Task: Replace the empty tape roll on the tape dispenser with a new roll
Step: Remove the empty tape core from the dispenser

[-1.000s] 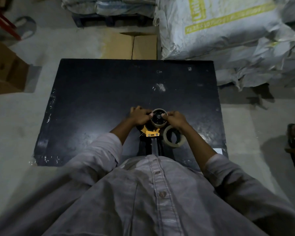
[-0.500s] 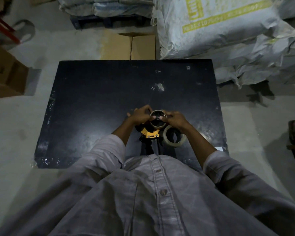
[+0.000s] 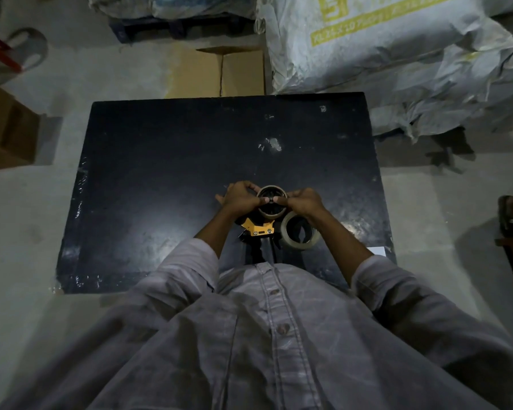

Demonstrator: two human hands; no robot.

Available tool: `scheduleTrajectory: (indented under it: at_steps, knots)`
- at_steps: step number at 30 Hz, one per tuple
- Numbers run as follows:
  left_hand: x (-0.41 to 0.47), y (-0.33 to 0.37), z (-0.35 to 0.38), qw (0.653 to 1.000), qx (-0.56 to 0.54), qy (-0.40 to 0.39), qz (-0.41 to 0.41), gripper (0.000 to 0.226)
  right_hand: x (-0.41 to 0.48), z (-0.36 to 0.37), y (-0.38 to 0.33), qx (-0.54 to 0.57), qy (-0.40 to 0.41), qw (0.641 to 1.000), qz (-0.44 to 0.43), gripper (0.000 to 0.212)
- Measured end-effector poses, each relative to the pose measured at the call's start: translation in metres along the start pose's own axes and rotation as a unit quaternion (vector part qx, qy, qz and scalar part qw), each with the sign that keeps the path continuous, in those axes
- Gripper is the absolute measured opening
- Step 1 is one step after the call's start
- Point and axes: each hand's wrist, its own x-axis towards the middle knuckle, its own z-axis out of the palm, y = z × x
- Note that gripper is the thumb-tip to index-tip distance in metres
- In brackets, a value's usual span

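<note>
While the wide black rectangular tabletop [image 3: 160,173] lay mostly bare, the work sat near its close edge; the hand-held tape dispenser with its orange-yellow metal plate [image 3: 259,227] rested there, handle running back toward the person's grey button shirt [image 3: 279,335]; just right of it, lying flat, was the full roll of clear-beige packing tape [image 3: 300,234], untouched; on the dispenser's hub sat the empty brown cardboard tape core [image 3: 270,201]. A second earlier both hands had clasped the core's outer sides; now the left hand [image 3: 240,198] and right hand [image 3: 304,201] had shifted so that the thumbs met over the black hub at the core's centre, fingers curled round its rim, both closed on it. That regrip suggested they were pressing the hub down while working the core off; it looked unfreed, so the new roll could not yet go on.
</note>
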Motion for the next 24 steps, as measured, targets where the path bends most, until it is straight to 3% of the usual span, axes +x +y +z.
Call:
scheduleTrajectory:
  at_steps: [5, 8, 18, 24]
  knots:
    - [-0.013, 0.010, -0.002, 0.999, -0.023, 0.026, -0.022, 0.046, 0.000, 0.004, 0.002, 0.020, 0.025, 0.999, 0.012, 0.039]
    - [-0.014, 0.008, -0.001, 0.998, -0.042, 0.025, -0.026, 0.056, 0.001, 0.005, 0.002, 0.038, 0.034, 0.999, 0.021, 0.043]
    - [-0.024, 0.015, 0.002, 0.997, -0.038, 0.059, -0.035, 0.033, 0.008, 0.009, 0.006, 0.026, 0.049, 0.998, 0.038, 0.051]
    - [0.011, -0.017, 0.013, 0.995, -0.085, 0.024, -0.055, 0.062, 0.005, 0.011, 0.004, 0.027, 0.064, 0.997, 0.038, 0.041]
